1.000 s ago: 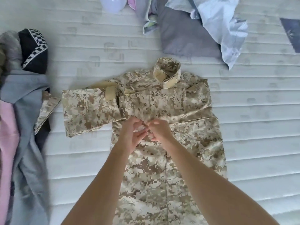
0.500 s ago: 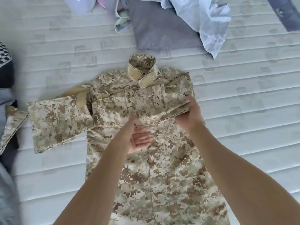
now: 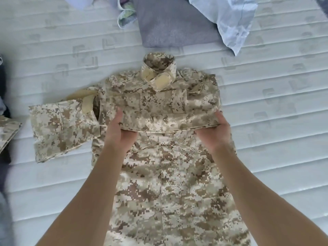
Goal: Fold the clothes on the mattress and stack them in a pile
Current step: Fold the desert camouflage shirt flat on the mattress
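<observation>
Two hands (image 3: 212, 134) under camouflage jacket's (image 3: 168, 183) folded sleeve; no legible writing.

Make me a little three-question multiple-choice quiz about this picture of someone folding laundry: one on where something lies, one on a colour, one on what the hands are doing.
1. Where does the folded grey cloth lie relative to the camouflage jacket?
A. Beyond its collar
B. Under its hem
C. On its left sleeve

2. What colour is the crumpled shirt at the top right?
A. Bright red
B. Pale blue
C. Black

3. What are the two hands doing?
A. Resting flat on the mattress
B. Holding a hanger
C. Gripping the edge of the sleeve folded across the jacket's chest

Answers:
1 A, the grey cloth sits on the mattress just past the collar.
2 B, its fabric is plainly light blue.
3 C, the left hand and right hand each hold that edge, thumbs on top.
</observation>
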